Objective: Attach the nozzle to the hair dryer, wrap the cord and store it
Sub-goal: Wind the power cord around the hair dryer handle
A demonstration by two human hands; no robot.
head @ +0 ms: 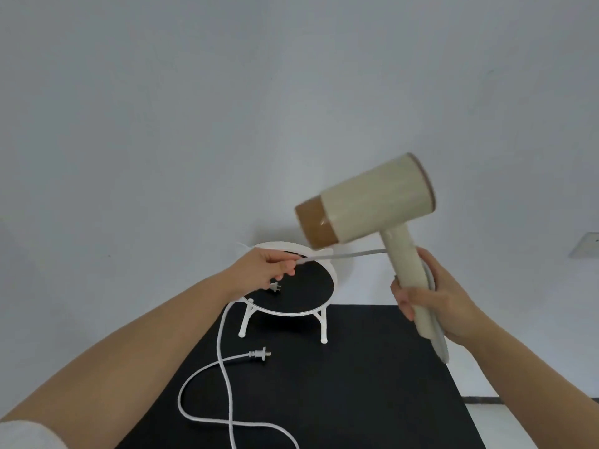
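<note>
A cream hair dryer (376, 196) is raised above the black table, barrel pointing left. A tan nozzle (312, 223) sits on its front end. My right hand (434, 303) grips the handle, with a loop of cord pressed against it. My left hand (265, 267) pinches the white cord (356, 253), which runs taut from my fingers to the handle. The rest of the cord (223, 367) drops from my left hand and snakes across the table. Its plug (259, 354) lies loose on the table.
A round white-framed mirror on short legs (321, 322) stands at the back of the black table top (372, 384), under my left hand, and reflects the plug. A grey wall is behind it. A wall socket plate (586, 244) is at the far right.
</note>
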